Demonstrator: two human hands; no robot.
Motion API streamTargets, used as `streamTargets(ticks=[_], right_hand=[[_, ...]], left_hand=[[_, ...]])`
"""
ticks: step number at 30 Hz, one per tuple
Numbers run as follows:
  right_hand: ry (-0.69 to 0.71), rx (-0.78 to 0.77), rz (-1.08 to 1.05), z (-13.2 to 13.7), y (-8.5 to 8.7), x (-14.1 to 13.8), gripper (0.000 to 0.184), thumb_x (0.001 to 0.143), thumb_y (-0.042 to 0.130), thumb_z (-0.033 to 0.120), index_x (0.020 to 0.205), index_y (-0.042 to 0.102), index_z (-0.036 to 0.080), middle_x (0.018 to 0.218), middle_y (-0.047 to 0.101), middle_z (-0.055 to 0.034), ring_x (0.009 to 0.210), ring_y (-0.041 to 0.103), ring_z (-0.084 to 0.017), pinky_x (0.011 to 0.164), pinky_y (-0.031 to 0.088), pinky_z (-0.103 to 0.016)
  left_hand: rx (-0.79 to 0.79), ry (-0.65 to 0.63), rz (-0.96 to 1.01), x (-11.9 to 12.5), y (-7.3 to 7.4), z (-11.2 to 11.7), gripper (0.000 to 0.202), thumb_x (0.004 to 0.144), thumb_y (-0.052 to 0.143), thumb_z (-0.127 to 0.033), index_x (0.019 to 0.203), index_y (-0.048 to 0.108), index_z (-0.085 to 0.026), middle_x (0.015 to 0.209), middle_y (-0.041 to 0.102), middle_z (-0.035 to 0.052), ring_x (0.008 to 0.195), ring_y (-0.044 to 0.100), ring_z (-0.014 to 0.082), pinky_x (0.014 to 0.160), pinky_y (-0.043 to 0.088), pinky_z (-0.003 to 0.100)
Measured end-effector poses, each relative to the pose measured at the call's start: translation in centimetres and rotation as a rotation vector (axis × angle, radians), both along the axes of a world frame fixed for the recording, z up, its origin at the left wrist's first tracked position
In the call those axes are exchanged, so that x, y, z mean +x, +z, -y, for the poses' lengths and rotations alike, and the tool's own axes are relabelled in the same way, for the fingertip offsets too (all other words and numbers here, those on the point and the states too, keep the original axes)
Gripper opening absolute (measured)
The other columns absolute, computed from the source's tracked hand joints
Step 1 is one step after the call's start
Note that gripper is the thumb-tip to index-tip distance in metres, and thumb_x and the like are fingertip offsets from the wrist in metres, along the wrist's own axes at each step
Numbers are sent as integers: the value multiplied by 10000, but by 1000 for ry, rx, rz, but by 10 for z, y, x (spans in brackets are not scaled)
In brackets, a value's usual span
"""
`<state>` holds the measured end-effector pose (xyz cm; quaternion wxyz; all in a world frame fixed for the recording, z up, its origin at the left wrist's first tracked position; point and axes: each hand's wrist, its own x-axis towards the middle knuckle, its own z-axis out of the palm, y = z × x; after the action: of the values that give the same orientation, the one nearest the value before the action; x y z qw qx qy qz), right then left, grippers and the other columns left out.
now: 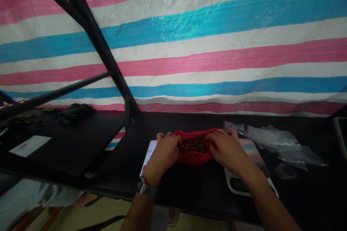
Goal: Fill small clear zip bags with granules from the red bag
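A red plastic bag [195, 158] lies on the black table in front of me, its mouth spread wide. Small dark reddish-brown pieces [193, 144] fill it; their kind is too blurred to tell. My left hand [168, 148] grips the bag's left rim with bent fingers, a metal-band watch on that wrist. On the opposite side, my right hand [224, 146] has its fingers curled over the right rim. Partly under my right forearm sits a kitchen scale [253, 151] with a shiny plate. A white sheet or screen [147, 157] shows beside my left hand.
Clear plastic bags [276, 140] and a small clear cup [285, 170] lie right of the scale. A black metal frame [100, 47] rises at left, before a striped tarp [217, 50]. Another table holds dark bundles [74, 113] and a white card [29, 145]. Someone's grey clothing [35, 196] shows lower left.
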<state>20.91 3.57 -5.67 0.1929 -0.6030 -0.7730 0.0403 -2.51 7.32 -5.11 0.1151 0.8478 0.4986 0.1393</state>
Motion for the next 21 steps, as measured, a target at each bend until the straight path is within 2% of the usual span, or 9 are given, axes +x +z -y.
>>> streamTargets(ticks=[3,6,9,11,13,15,18,21], right_hand=[[78,34,-95,-2,-1,12,395,793,514,-22,1007,743,219,1119,761,-95,1161,655,-298,1048,376,-501],[103,167,-281,-4,-1,17,380,841,501,26,1062,729,235,1144,699,-104,1148,624,-274,1002,460,-434],[-57,244,-422,-8,-8,22,372,916,594,230,1277,683,235,1267,651,-135,1200,625,-299,1042,506,-462],[-168,164,-481,-12,-14,26,443,892,657,317,1323,656,214,1223,688,-139,1100,683,-300,986,549,-462],[-215,60,-530,-15,-18,27,405,872,638,271,1271,664,202,1072,738,-106,917,718,-267,866,575,-419],[-216,49,-554,-16,-18,27,338,861,580,189,1187,669,204,967,745,-67,813,708,-233,787,562,-371],[-192,160,-460,-15,-13,22,242,864,530,112,1040,665,208,966,724,-61,865,698,-227,796,534,-345],[-159,135,-211,-12,-9,18,291,853,489,18,934,698,203,1006,705,-83,929,686,-244,838,512,-358]], left_hand=[[17,15,-22,-5,-5,-4,416,776,496,44,1002,714,-229,1080,773,96,1151,600,318,986,354,523],[67,19,-53,-6,-3,-2,499,774,484,49,1117,716,-230,1261,724,121,1291,528,343,1018,365,541],[99,77,-55,-4,0,0,512,806,496,21,1187,710,-247,1426,627,122,1375,471,364,1069,386,549],[90,151,-33,-3,2,0,524,831,533,-20,1272,685,-258,1470,562,137,1371,486,371,1074,417,545],[43,178,22,-4,4,-2,520,878,546,-65,1353,651,-251,1420,558,152,1302,557,347,1051,462,508],[-34,114,101,-6,5,-4,494,923,501,-56,1359,655,-232,1299,605,135,1181,633,281,1012,499,423],[-90,53,120,-11,4,-9,509,917,414,31,1224,735,-219,1112,656,88,996,669,201,933,514,312],[-61,120,43,-17,1,-14,493,901,420,52,1088,795,-208,1012,663,82,939,651,209,911,509,314]])
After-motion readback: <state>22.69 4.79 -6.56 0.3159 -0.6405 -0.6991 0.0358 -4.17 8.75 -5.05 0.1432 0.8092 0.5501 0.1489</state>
